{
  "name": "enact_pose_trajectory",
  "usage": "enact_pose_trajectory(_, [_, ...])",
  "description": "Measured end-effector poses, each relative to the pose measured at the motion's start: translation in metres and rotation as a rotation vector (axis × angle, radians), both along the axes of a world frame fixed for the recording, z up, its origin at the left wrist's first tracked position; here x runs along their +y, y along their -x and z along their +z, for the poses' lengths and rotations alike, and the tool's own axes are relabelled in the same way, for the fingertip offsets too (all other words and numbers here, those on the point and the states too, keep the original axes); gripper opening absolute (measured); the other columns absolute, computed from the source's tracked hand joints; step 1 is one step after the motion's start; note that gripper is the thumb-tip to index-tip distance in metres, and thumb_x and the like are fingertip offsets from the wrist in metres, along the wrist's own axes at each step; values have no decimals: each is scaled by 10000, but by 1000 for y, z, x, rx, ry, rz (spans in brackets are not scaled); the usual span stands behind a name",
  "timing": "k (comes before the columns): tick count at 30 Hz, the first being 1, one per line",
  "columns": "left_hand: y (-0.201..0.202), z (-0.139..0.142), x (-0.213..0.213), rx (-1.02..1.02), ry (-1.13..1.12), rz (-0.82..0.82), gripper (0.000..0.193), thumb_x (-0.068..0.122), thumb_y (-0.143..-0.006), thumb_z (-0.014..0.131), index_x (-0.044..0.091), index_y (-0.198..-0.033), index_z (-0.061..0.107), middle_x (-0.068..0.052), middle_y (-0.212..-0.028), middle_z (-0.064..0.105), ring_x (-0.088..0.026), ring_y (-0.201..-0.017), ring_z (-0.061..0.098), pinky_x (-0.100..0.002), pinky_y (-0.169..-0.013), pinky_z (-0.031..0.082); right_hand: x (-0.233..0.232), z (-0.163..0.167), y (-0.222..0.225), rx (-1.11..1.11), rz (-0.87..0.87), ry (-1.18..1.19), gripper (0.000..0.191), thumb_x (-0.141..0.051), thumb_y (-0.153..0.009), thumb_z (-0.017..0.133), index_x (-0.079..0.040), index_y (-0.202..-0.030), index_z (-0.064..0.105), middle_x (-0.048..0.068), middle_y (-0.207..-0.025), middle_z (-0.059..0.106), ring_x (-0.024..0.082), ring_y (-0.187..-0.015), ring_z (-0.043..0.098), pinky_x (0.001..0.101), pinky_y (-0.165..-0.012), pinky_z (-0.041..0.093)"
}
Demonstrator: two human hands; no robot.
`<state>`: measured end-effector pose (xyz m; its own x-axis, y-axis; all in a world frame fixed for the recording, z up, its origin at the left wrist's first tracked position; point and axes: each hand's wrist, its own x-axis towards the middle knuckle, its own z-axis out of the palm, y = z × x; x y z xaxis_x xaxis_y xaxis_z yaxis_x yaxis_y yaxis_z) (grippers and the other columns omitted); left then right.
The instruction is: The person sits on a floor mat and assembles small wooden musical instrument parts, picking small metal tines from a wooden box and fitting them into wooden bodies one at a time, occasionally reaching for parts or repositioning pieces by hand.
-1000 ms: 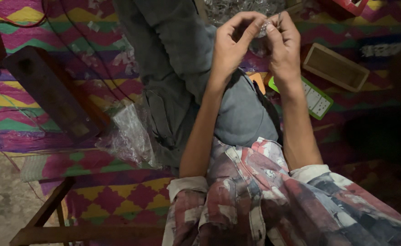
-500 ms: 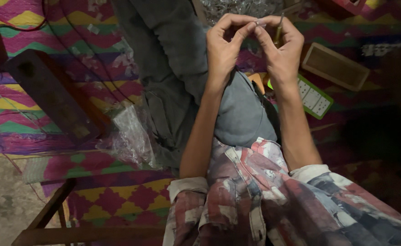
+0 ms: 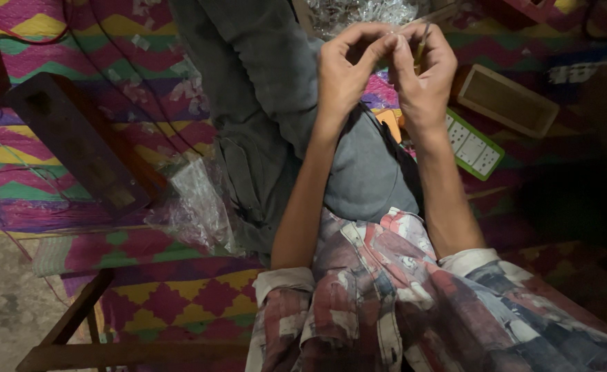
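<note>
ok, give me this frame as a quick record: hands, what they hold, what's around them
left hand: raised, fingertips meeting the right hand's, pinching something too small to identify
right hand: thin stick-like tool held upright in its grip
under hands: grey trouser leg
right of hands: white card with green edge; flat rectangular box
left: clear plastic bag; dark wooden block
surface: zigzag-patterned mat

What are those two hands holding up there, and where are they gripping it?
The right hand holds a thin stick-like tool between its fingers, near the lower end. The left hand pinches something at its fingertips too small to identify.
</note>
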<state>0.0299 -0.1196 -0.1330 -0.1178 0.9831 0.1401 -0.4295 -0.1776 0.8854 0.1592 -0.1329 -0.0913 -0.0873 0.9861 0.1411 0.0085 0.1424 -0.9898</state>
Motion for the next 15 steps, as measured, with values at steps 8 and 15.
enact_pose_trajectory(8, [-3,3,-3,48,67,236,98,86,-984,743,-5,-1021,738,-12,-909,726,-66,-844,655,-226,-782,540,-2,7,-6,-96,153,89,247,-232,-1229,428,-70,-1413,463,12,-904,590,32,-714,452,185,-631,356])
enact_pose_trajectory(15, [0,15,-6,106,9,273,80,37,-951,760,-17,-1004,734,-22,-920,701,-82,-854,656,-233,-773,534,-4,20,-8,-331,232,26,253,-195,-1239,402,-52,-1446,379,51,-886,607,93,-788,551,236,-740,439])
